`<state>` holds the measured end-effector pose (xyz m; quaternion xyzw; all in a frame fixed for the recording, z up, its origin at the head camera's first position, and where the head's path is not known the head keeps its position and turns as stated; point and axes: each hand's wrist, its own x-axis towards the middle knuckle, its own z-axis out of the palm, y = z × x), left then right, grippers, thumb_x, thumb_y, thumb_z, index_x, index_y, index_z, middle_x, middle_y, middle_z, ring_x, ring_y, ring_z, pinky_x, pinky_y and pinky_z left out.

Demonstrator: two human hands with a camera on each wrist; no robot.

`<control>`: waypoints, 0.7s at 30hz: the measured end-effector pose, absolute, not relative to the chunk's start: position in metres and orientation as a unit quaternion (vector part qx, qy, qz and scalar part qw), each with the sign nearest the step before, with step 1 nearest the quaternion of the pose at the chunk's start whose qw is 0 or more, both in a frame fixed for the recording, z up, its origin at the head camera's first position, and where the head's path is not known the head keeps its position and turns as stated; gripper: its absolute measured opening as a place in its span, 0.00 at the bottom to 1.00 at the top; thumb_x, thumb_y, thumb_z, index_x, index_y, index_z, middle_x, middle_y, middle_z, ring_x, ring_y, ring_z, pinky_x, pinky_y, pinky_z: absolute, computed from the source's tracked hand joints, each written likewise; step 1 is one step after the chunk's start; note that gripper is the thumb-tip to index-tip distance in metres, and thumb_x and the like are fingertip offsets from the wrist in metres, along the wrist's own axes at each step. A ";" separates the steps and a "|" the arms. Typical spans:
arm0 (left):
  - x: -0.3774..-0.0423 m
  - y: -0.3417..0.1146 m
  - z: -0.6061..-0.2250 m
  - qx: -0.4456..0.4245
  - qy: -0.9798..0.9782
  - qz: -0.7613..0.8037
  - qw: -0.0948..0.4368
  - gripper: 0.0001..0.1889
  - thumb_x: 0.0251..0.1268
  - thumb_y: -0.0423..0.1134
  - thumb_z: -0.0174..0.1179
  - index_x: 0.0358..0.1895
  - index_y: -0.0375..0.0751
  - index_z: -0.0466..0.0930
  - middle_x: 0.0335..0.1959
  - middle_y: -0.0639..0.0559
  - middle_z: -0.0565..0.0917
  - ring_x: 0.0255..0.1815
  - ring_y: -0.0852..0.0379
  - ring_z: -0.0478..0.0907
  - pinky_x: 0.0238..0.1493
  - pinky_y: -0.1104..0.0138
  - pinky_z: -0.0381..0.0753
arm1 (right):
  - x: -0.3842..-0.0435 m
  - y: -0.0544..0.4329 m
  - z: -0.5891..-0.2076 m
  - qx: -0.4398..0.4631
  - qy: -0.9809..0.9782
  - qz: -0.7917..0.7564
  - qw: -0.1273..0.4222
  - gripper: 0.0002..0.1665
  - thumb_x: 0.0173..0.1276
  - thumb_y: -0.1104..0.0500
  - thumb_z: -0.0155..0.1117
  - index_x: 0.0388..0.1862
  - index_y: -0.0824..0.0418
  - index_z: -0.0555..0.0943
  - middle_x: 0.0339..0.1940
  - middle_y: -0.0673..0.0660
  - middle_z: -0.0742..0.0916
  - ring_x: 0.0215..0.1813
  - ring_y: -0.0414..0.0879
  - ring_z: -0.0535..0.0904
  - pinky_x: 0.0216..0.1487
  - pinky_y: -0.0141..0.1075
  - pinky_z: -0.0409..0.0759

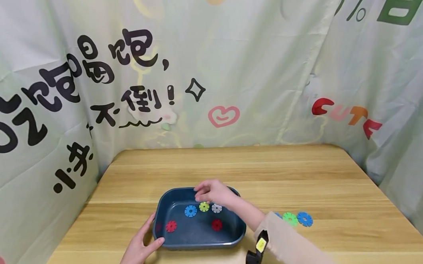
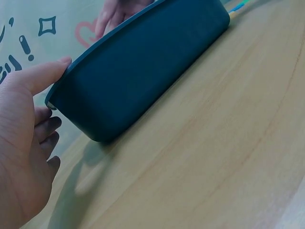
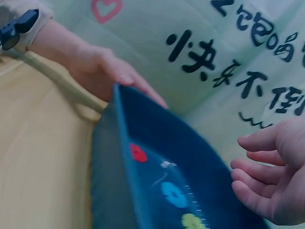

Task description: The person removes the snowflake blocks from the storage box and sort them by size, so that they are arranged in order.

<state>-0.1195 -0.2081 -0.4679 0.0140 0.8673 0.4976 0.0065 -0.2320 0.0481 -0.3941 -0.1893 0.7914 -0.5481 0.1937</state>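
My tray (image 1: 199, 245) is dark blue and deep-walled, with rounded corners and a smooth, narrow rim; it stands flat on the wood-grained counter (image 1: 216, 163), closer to the counter's left edge than to its right and well short of the far edge. The discs are thin, flat and notched all round like little gears, each with a small hole in its middle. I count five in the tray: one blue disc (image 1: 188, 211), one yellow disc (image 1: 201, 206) and one white disc (image 1: 214, 208) in a row across its farther half, and two red ones nearer me, a left red disc (image 1: 170, 222) and a right red disc (image 1: 216, 221), well apart. On the counter, between the tray and the right edge, I count three more: a green disc (image 1: 286, 219), an outer blue disc (image 1: 301, 219) just beside it, and a half-hidden blue disc (image 1: 278, 215), mostly covered by my beige sleeve (image 1: 292, 243). My left grip (image 1: 138, 247) holds the tray at its near left corner, thumb laid on the rim and fingers outside below it. My right grip (image 1: 214, 192) hangs over the tray's far edge, fingers loosely bent and parted from the thumb by a moderate gap, with nothing to be seen between them; the yellow and white discs lie nearest beneath it.
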 end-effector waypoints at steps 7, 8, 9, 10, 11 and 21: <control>-0.121 -0.208 -0.467 0.010 0.865 0.502 0.012 0.39 0.59 0.46 0.62 0.72 0.42 0.54 0.70 0.37 0.57 0.69 0.32 0.51 0.59 0.33 0.51 | -0.234 0.024 -0.415 -0.180 0.815 -0.521 0.177 0.19 0.58 0.65 0.66 0.49 0.69 0.79 0.38 0.58 0.85 0.37 0.45 0.81 0.40 0.40 0.81; -0.121 -0.207 -0.467 0.009 0.866 0.499 0.013 0.39 0.59 0.46 0.62 0.72 0.42 0.54 0.70 0.37 0.57 0.69 0.32 0.51 0.59 0.33 0.51 | -0.234 0.021 -0.418 -0.183 0.822 -0.511 0.171 0.19 0.58 0.65 0.67 0.49 0.69 0.79 0.39 0.59 0.85 0.38 0.45 0.81 0.41 0.39 0.80; -0.121 -0.207 -0.467 0.008 0.866 0.499 0.014 0.40 0.58 0.46 0.62 0.71 0.41 0.54 0.70 0.37 0.57 0.69 0.32 0.51 0.59 0.33 0.51 | -0.235 0.019 -0.420 -0.189 0.829 -0.499 0.165 0.19 0.57 0.65 0.67 0.49 0.69 0.79 0.40 0.59 0.85 0.39 0.46 0.80 0.41 0.38 0.80; -0.121 -0.207 -0.467 0.007 0.867 0.498 0.015 0.40 0.58 0.46 0.62 0.71 0.40 0.54 0.70 0.37 0.57 0.69 0.32 0.51 0.59 0.34 0.51 | -0.235 0.017 -0.422 -0.195 0.836 -0.488 0.160 0.19 0.57 0.65 0.68 0.49 0.69 0.79 0.40 0.60 0.85 0.41 0.47 0.80 0.42 0.37 0.79; -0.121 -0.206 -0.467 0.007 0.868 0.496 0.014 0.40 0.58 0.47 0.63 0.71 0.40 0.55 0.70 0.37 0.57 0.68 0.32 0.51 0.60 0.34 0.51 | -0.234 0.016 -0.424 -0.200 0.842 -0.477 0.154 0.20 0.56 0.65 0.68 0.49 0.68 0.79 0.41 0.60 0.85 0.42 0.48 0.80 0.43 0.38 0.79; -0.120 -0.204 -0.464 -0.008 0.870 0.492 0.028 0.40 0.58 0.48 0.62 0.71 0.40 0.55 0.70 0.36 0.58 0.68 0.31 0.51 0.59 0.33 0.50 | -0.231 0.009 -0.439 -0.234 0.874 -0.405 0.133 0.22 0.52 0.66 0.71 0.48 0.67 0.80 0.42 0.60 0.85 0.45 0.52 0.81 0.46 0.36 0.78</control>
